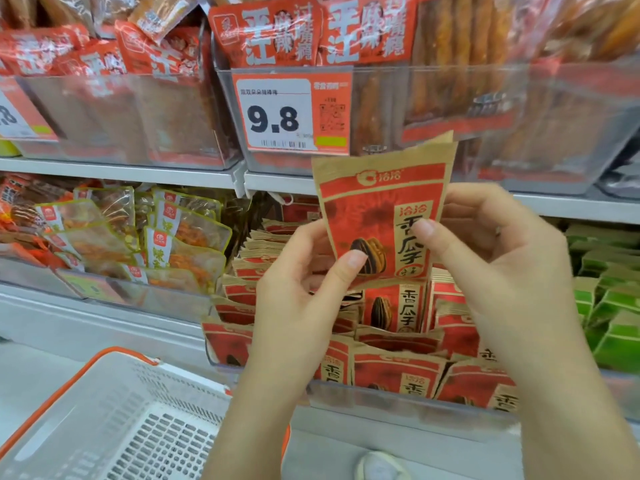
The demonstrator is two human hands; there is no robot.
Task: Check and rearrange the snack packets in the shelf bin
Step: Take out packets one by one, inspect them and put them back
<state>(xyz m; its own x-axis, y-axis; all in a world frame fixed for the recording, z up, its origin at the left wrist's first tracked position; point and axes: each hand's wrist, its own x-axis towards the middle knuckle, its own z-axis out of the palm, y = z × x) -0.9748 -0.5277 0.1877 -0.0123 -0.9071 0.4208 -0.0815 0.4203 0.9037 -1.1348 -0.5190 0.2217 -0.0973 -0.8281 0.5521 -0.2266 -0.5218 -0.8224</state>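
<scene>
Landmark for all entries: the clear shelf bin [398, 401] of red-and-kraft sunflower seed packets.

1. Shopping basket [114, 420]. White with orange rim, nearer than the bin and to its left, below shelf level. Appears empty. Risk: a packet let slip on that side could fall into it or to the floor.

2. Left hand [298, 289]. In front of the bin, over its left half. Closed on the lower left edge of the raised packet, thumb [346, 271] pressed on the printed face.

3. Right hand [498, 271]. In front of the bin, over its right half. Pinching the packet's right edge, thumb on the front, fingers behind.

4. Held packet [381, 216]. Directly above the bin, upright with a slight tilt, front face toward the camera, top corner bent. Risk, as a judgement: the grip is at the edges only, so loosening one hand to turn it could drop it onto the rows below.

5. Binned packets [394, 306]. Standing in rows, several leaning or askew. Risk: pushing the held packet back into a tight row could crease it or tip neighbours over the low front wall.

6. Green packets [609, 306]. Right of the bin, separate stock; misfiling is possible.

7. Price tag [292, 112]. Above and behind the bin, on the upper shelf's bin.
</scene>
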